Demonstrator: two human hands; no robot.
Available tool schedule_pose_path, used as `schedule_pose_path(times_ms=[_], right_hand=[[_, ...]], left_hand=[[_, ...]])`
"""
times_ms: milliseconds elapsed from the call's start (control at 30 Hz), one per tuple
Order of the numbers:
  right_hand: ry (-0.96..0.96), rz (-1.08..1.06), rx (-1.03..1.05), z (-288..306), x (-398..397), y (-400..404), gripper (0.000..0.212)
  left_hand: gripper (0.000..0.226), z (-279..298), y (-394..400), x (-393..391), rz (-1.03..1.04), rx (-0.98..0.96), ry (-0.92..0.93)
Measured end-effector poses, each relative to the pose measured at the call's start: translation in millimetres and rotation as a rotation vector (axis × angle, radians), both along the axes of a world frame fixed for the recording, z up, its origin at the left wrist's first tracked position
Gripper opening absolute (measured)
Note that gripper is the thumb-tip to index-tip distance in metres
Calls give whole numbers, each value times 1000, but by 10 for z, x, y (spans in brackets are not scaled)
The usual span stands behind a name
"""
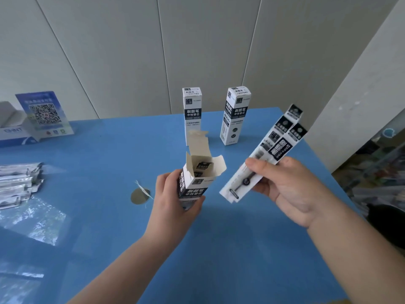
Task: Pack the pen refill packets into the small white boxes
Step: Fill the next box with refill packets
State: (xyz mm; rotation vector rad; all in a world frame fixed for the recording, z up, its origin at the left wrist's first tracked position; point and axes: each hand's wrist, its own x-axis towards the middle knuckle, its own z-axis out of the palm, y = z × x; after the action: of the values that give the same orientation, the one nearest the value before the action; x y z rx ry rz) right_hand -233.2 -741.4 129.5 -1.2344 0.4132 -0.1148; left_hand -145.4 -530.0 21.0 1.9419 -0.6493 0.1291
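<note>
My left hand [175,194] grips a small white box [195,174] held above the blue table [219,249]. Its top flaps stand open and packet ends show inside. To its right, my right hand [291,189] pinches a few black-and-white pen refill packets [265,154], fanned out and tilted up to the right, clear of the box. Two more white boxes stand upright and shut at the back, one [192,113] behind the open box and one [235,115] to its right. A pile of loose refill packets [17,183] lies at the left edge.
A blue QR-code sign [45,115] and a white carton [13,130] sit at the back left. Clear plastic wrap [32,220] lies near the pile. A round cable hole [140,195] is left of the open box. The table's right edge drops to cluttered shelves [377,167].
</note>
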Motion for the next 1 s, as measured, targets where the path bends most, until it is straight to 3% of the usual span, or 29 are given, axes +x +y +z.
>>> schedule_pose_path(times_ms=[100,200,400,567,700,933,1000], right_hand=[[-152,-65,1,161,90,82,8],[-213,-130,-139,217,213,128,10],[-135,-91,-567,142,384,253,6],[-62,63,-630,92,442,306,27],[-57,76,-756,95,406,196,31],[-182,141,-810,111,356,38,5],[-203,145,-911,106,334,9,10]], left_hand=[[68,2,-25,10,-11,15,-4],[69,4,-39,14,-14,33,-4],[61,1,-66,29,-33,28,18],[63,2,-131,25,-49,4,28],[65,34,-182,27,-47,-19,20],[61,-19,-307,32,-34,-27,70],[63,10,-362,11,-47,-16,75]])
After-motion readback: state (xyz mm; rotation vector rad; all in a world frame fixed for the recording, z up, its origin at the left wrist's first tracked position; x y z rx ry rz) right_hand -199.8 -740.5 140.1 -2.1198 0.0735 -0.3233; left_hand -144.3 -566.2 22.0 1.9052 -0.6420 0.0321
